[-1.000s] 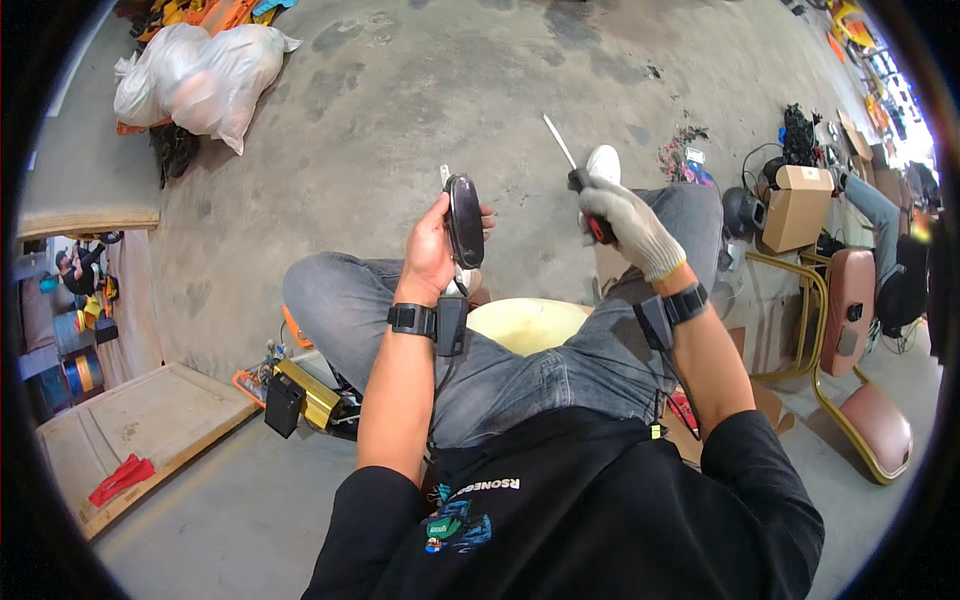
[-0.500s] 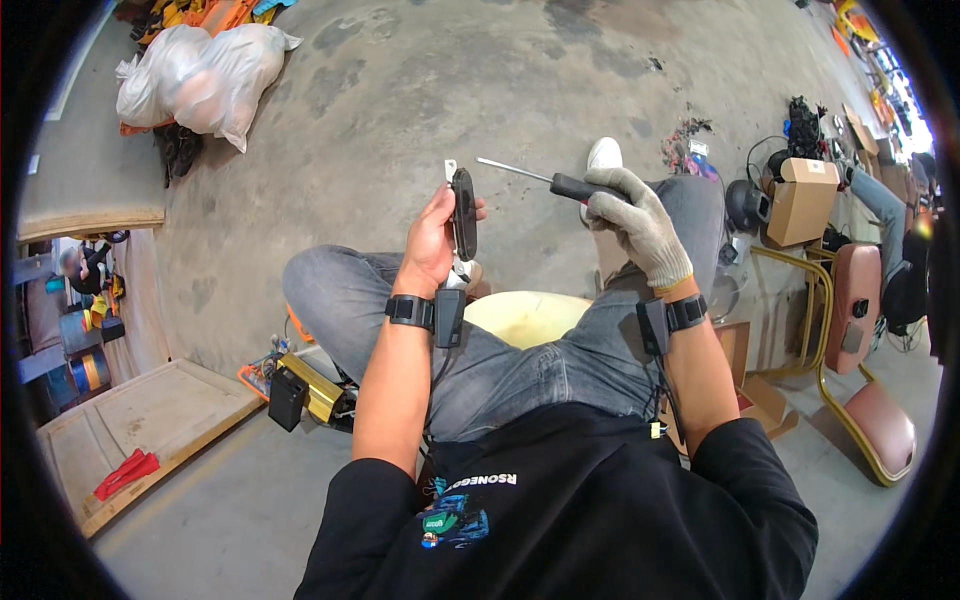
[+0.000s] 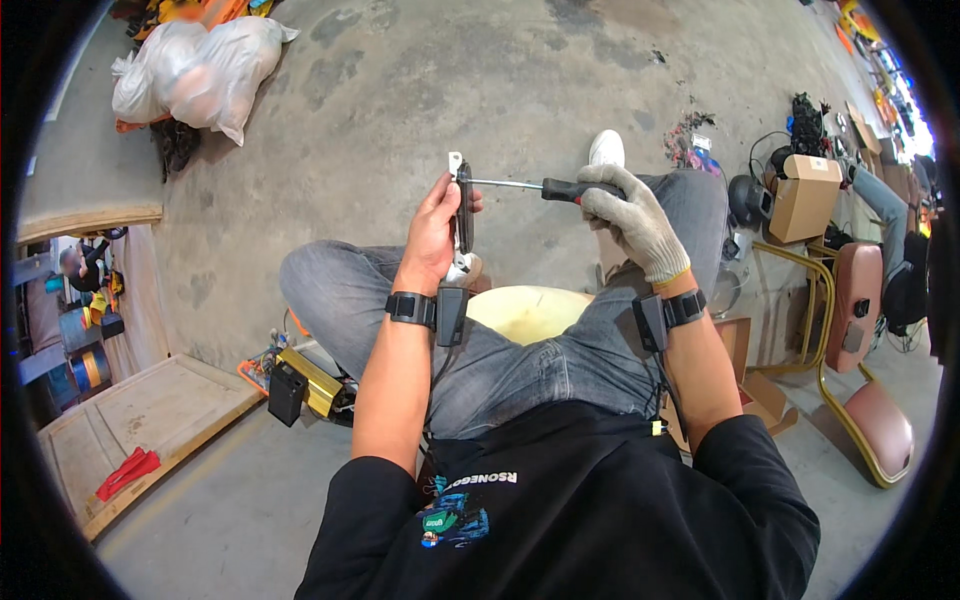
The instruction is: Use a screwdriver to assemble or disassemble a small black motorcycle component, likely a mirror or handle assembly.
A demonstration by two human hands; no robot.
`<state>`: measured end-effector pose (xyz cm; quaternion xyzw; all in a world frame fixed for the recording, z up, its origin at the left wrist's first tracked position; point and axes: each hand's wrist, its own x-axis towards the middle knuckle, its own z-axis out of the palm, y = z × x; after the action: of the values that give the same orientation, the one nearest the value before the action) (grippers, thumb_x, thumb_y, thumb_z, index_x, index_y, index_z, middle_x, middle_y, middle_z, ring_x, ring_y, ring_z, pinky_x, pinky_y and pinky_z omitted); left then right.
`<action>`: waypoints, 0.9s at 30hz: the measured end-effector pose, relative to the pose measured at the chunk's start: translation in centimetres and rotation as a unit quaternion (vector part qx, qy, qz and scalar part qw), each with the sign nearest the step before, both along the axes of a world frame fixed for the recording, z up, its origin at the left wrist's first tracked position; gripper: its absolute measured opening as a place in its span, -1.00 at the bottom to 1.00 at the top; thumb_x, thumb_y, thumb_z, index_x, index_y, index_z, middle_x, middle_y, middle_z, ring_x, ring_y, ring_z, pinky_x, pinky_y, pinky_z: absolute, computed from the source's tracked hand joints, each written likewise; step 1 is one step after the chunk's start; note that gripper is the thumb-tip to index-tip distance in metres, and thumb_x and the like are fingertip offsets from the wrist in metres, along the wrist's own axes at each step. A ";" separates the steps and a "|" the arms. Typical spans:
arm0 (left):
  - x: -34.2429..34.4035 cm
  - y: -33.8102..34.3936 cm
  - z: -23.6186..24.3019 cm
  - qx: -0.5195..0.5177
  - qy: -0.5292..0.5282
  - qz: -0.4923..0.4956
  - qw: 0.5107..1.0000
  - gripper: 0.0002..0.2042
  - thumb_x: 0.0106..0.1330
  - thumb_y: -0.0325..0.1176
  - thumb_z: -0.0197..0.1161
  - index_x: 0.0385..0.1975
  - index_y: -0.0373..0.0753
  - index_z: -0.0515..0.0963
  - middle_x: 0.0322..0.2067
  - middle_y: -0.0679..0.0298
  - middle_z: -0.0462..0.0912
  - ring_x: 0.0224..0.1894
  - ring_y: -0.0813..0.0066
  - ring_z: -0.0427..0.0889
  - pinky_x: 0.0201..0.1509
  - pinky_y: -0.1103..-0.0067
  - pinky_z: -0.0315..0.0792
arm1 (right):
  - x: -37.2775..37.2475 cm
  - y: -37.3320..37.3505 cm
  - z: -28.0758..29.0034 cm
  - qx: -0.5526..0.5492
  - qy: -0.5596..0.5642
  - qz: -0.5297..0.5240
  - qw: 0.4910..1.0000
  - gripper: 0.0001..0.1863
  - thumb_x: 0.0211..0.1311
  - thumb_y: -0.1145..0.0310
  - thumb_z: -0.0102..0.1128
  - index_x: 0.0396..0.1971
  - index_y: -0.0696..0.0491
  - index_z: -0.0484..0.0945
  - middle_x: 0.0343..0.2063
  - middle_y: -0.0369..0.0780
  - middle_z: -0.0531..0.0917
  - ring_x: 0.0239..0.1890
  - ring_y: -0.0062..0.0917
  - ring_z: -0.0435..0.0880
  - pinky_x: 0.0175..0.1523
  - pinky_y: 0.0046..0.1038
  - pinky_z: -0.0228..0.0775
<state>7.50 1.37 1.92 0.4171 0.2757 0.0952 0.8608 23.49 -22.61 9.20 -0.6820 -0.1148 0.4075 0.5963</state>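
Observation:
Held upright in my bare left hand (image 3: 432,232) is a dark, narrow, rounded part with a pale metal tab (image 3: 455,163) at its top end; my fingers wrap around it and hide some of it. What kind of part it is I cannot make out. My right hand (image 3: 640,225), in a grey knitted glove, grips the dark handle of a screwdriver (image 3: 565,190). The metal shaft points left, level, and its tip meets the upper part of the dark piece. Both hands are above my knees.
A pale yellow rounded surface (image 3: 528,312) shows between my legs. White plastic bags (image 3: 205,80) lie at the far left. At the right stand a cardboard box (image 3: 803,200) and a gold-framed chair (image 3: 825,310). A wooden panel (image 3: 190,400) with a red cloth-like item lies at lower left.
The screwdriver has moved slightly left and down, so its tip now meets the dark part. My left hand has turned the part a little, edge-on.

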 end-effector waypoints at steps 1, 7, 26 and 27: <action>0.0 0.0 0.0 -0.001 0.000 0.000 1.000 -0.67 0.53 -0.28 0.03 0.17 -0.31 0.39 -0.16 0.11 0.67 -0.12 0.33 0.65 0.04 0.48 0.51 | 0.0 0.0 -0.1 -0.002 0.002 0.002 1.000 -0.52 0.18 0.22 0.28 0.02 0.20 0.53 -0.42 -0.27 0.60 -0.40 -0.65 0.58 -0.27 -0.64 0.43; 0.1 0.0 0.0 0.009 0.005 0.010 1.000 -0.67 0.53 -0.30 0.03 0.18 -0.32 0.39 -0.16 0.12 0.66 -0.12 0.34 0.64 0.05 0.47 0.50 | 0.0 0.3 0.0 0.014 0.034 -0.005 0.999 -0.59 0.26 0.33 0.22 0.05 0.22 0.48 -0.42 -0.27 0.55 -0.46 -0.70 0.51 -0.36 -0.70 0.37; 0.2 -0.3 0.4 0.015 -0.006 0.008 1.000 -0.64 0.54 -0.29 0.01 0.23 -0.31 0.36 -0.14 0.13 0.66 -0.11 0.39 0.63 0.04 0.51 0.49 | 0.2 0.4 -0.6 0.043 0.156 -0.034 0.986 -0.61 0.35 0.13 0.22 -0.06 0.16 0.52 -0.37 -0.26 0.61 -0.55 -0.78 0.47 -0.48 -0.76 0.37; 0.2 -0.3 0.4 0.016 -0.005 0.008 1.000 -0.64 0.54 -0.29 0.00 0.23 -0.31 0.36 -0.13 0.12 0.66 -0.10 0.39 0.63 0.04 0.52 0.49 | 0.1 0.4 -0.7 0.045 0.157 -0.036 0.986 -0.61 0.36 0.12 0.22 -0.07 0.16 0.52 -0.37 -0.26 0.61 -0.55 -0.78 0.46 -0.49 -0.77 0.36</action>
<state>7.68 1.07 2.31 0.4284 0.2732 0.1085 0.8545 23.64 -22.19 8.50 -0.5862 -0.0137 0.4821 0.6509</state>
